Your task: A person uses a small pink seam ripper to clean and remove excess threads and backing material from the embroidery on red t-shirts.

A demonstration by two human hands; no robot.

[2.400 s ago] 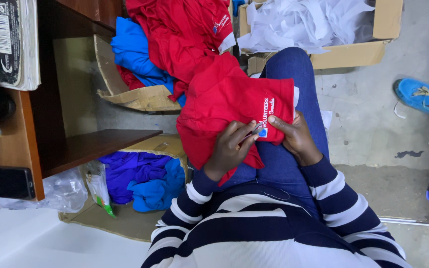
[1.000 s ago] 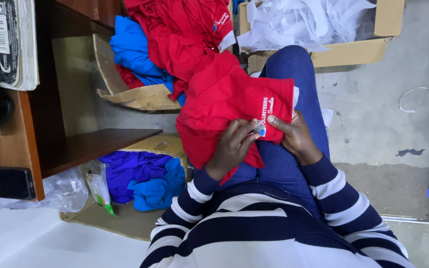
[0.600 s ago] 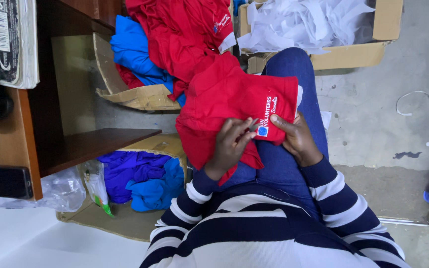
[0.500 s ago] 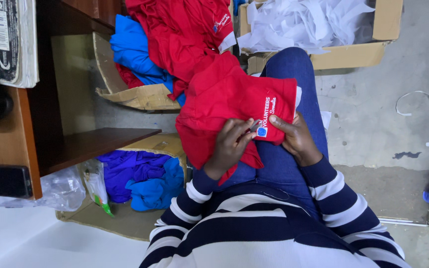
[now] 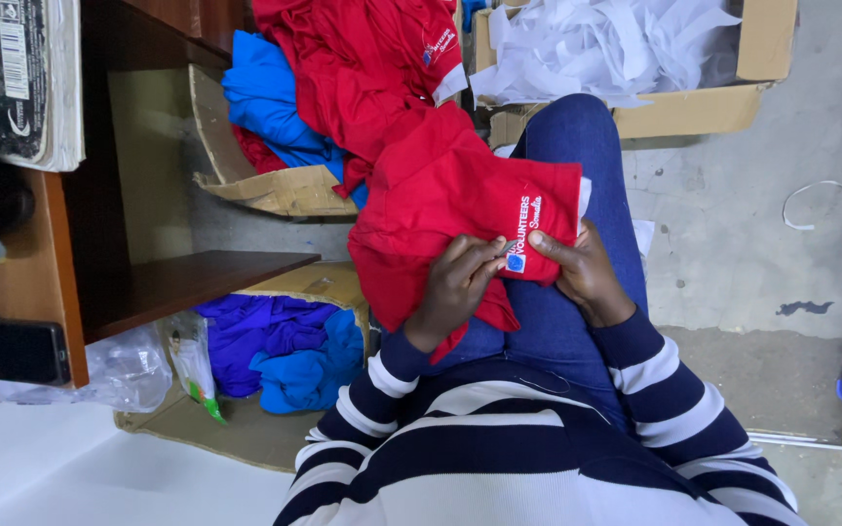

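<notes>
Head view: folded red cotton shirt [image 5: 440,209] lies on the lap, its printed band running upward from the hands. Left hand [image 5: 460,287] pinches the small blue patch [image 5: 516,262]; right hand [image 5: 582,273] grips the hem just beside.

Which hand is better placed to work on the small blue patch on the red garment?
Left. The left hand has its fingertips right at the small blue patch on the red garment, while the right hand grips the cloth's edge beside it, steadying it.
</notes>
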